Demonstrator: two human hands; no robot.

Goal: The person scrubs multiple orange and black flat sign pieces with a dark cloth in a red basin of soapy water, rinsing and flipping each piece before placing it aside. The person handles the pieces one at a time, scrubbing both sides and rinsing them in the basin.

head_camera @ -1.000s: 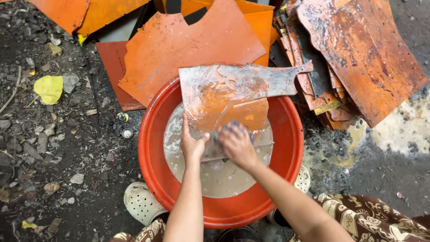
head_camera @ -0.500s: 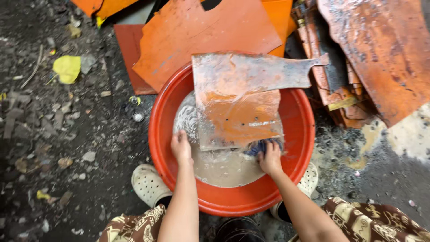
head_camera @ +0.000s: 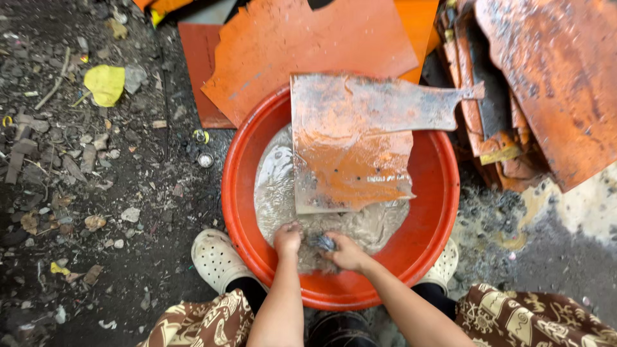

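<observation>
my left hand (head_camera: 287,238) is dipped into the murky grey water at the near side of the red basin (head_camera: 443,199), its fingers curled under; i cannot tell whether it grips anything. my right hand (head_camera: 346,252) sits just beside it, closed around a dark scrubbing pad (head_camera: 326,243) that shows between the two hands. just beyond them, the flat metal piece (head_camera: 360,144) leans across the basin, its near edge down in the water and its far, right end sticking out over the rim like a handle; its face is wet, streaked orange and grey. behind the basin lie more orange sheets (head_camera: 302,45), and a rusty stack (head_camera: 546,83) is piled at the far right. my white clogs (head_camera: 215,257) stand on the dark gritty ground either side of the basin, with a yellow leaf (head_camera: 106,83) at the far left.
</observation>
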